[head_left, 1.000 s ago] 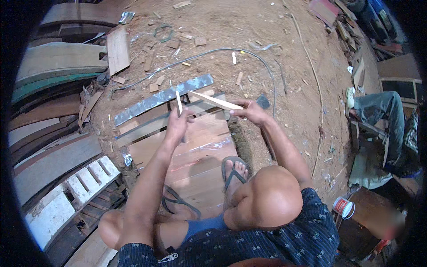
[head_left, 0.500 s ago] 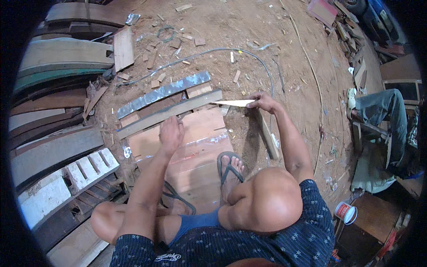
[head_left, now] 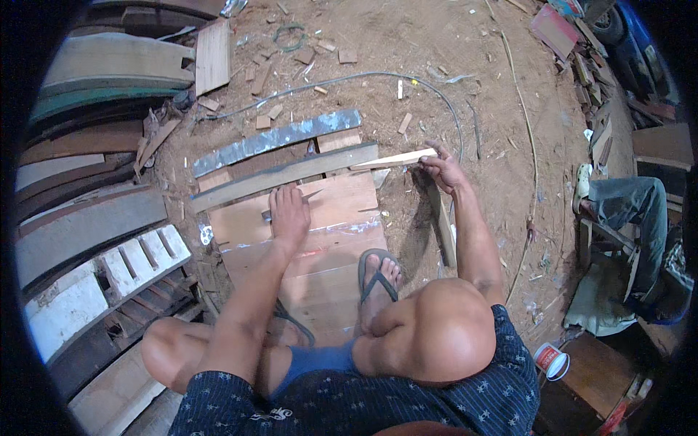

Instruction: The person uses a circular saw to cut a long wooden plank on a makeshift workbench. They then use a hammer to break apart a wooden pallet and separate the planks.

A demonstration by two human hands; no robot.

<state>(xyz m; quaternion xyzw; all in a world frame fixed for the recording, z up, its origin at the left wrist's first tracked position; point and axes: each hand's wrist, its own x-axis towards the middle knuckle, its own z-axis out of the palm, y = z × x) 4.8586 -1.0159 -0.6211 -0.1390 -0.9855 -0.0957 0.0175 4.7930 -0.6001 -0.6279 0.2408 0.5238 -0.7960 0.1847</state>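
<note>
My left hand (head_left: 291,218) is closed over a thin, dark, pointed piece (head_left: 313,195) on the plank panel (head_left: 331,196). Its tip sticks out to the right of my fingers; its exact kind cannot be made out. Just beyond lies a long grey-edged wooden batten (head_left: 291,171), slanting across the panel. To the right, my right hand (head_left: 445,173) pinches the outer end of a slim, pale wooden wedge (head_left: 396,158). The wedge's narrow end reaches the batten's right end. Farther off, a blue-and-white paint-flaked board (head_left: 280,142) lies roughly parallel to the batten.
My sandalled foot (head_left: 380,276) rests on the panel. Another wooden strip (head_left: 445,232) lies at its right. Stacked boards (head_left: 109,145) line the left side. A cable (head_left: 378,73) curves over the scrap-strewn dirt. A seated person's leg (head_left: 629,196) and a white bucket (head_left: 551,361) are at right.
The wedge's outer end has tilted up away from me, and my right fingers have shifted on it. My left hand has moved slightly right and nearer; the dark pointed piece now shows more.
</note>
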